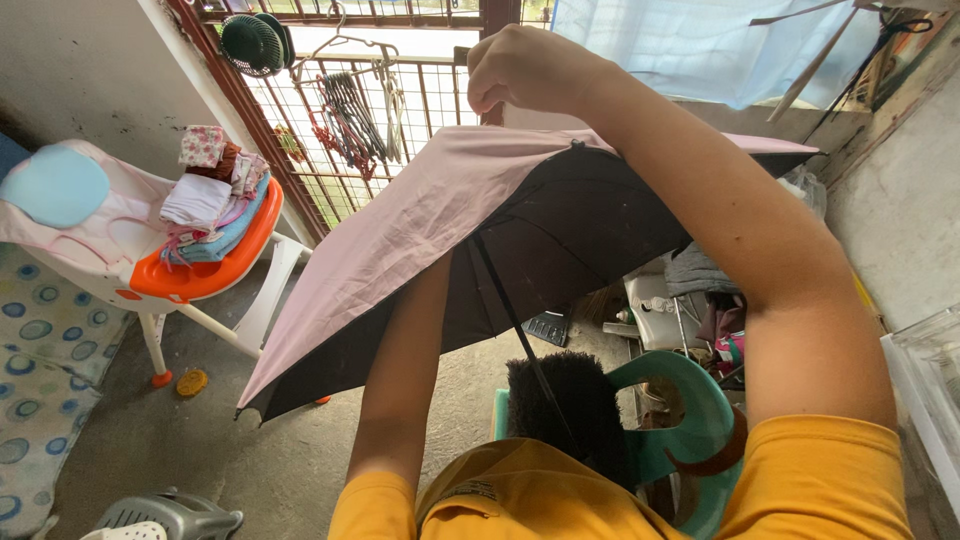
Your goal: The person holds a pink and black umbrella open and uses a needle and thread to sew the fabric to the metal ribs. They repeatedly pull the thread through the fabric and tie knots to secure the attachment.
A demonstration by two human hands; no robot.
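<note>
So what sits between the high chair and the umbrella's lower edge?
In the head view, bare concrete floor separates the high chair from the umbrella canopy's lower edge. Only a small orange disc lies there, near the chair's foot.

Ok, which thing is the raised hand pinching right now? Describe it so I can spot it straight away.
Start at the metal window grille at the top of the view; just below and right of it spreads an open umbrella. The right hand pinches its top edge. It is the only canopy here: pale pink outside, black inside, with a dark shaft running down the middle.
</note>
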